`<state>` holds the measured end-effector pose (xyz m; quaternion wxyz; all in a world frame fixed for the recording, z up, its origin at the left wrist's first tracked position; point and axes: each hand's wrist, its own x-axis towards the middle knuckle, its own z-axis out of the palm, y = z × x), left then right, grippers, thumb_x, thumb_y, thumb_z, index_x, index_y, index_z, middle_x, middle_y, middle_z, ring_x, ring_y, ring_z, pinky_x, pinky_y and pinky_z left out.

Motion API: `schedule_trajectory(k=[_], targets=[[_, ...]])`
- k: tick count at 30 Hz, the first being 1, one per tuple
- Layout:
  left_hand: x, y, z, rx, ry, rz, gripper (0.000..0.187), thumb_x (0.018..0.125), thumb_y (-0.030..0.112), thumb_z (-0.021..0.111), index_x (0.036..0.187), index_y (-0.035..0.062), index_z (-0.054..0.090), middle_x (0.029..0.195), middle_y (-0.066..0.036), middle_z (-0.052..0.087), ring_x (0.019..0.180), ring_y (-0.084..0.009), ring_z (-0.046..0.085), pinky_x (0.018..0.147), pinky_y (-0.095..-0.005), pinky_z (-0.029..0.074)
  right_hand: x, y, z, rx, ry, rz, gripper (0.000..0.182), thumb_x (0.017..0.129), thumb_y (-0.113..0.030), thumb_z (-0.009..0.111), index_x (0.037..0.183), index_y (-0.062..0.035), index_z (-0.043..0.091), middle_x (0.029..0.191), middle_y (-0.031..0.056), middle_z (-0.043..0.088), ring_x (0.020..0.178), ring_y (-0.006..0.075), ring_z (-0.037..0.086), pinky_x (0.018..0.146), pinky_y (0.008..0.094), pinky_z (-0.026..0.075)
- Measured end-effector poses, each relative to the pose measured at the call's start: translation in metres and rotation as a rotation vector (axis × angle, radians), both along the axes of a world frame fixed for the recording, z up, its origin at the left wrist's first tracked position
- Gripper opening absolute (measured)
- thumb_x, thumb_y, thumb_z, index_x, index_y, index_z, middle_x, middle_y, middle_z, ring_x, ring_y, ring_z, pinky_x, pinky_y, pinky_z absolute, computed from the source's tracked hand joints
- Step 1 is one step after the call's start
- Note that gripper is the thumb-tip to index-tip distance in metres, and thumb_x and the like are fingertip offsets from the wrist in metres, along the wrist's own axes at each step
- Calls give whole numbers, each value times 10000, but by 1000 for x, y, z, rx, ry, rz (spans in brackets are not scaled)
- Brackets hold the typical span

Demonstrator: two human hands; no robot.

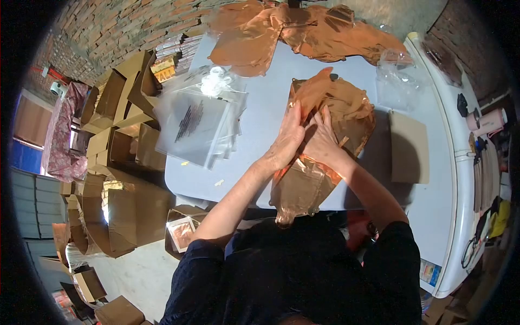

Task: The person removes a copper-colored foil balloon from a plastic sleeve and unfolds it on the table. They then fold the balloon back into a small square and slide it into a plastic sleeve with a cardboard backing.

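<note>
A person in a dark short-sleeved top leans over a pale blue surface (262, 116), seen from above. A crinkled copper-coloured foil piece (355, 111) lies at the middle of the near edge, its narrow lower end poking out past that edge toward the body. Both bare hands are on it, side by side. The left hand (291, 134) lies along the foil's left side, fingers stretched away from the body; whether it pinches a fold, I cannot tell. The right hand (322, 140), just beside it, is unclenched, its spread fingers pressed against the crumpled folds.

More copper foil (336, 35) is heaped along the far edge. Near the far right corner sits a crumpled clear plastic bag (398, 81). A flat cardboard panel (410, 149) lies to the right of the foil. Overlapping clear plastic sleeves (197, 122) cover part of the left edge, with small yellow scraps (219, 182) near the near left corner. Open cardboard boxes (138, 208) crowd beyond the left edge.
</note>
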<state>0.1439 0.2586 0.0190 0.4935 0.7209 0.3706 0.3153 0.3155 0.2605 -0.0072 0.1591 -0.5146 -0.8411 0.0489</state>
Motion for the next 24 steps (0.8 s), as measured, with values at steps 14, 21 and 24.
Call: schedule_trajectory(k=[14, 21, 24], targets=[[4, 3, 9, 81, 250, -94, 817, 1088, 637, 23, 1690, 87, -23, 1759, -199, 10, 1623, -367, -64, 1323, -437, -46, 57, 35, 37, -276, 1233, -209, 489, 1012, -114, 495, 1472, 31, 418, 1400, 163, 588, 1272, 239, 542, 1092, 382, 435], [10, 0, -4, 156, 354, -106, 773, 1110, 555, 104, 1686, 39, 82, 1750, -234, 57, 1620, -404, -65, 1312, -474, -51, 57, 56, 32, 392, 300, 114, 310, 901, 3, 648, 1211, -20, 657, 1134, 132, 676, 1037, 310, 624, 875, 419, 527], [8, 1, -3, 123, 317, -120, 769, 1107, 557, 92, 1691, 57, 78, 1753, -226, 52, 1621, -399, -66, 1312, -470, -61, 45, 58, 34, 211, 263, 188, 208, 932, -22, 652, 1132, -41, 706, 1071, 127, 678, 1011, 351, 637, 861, 436, 527]])
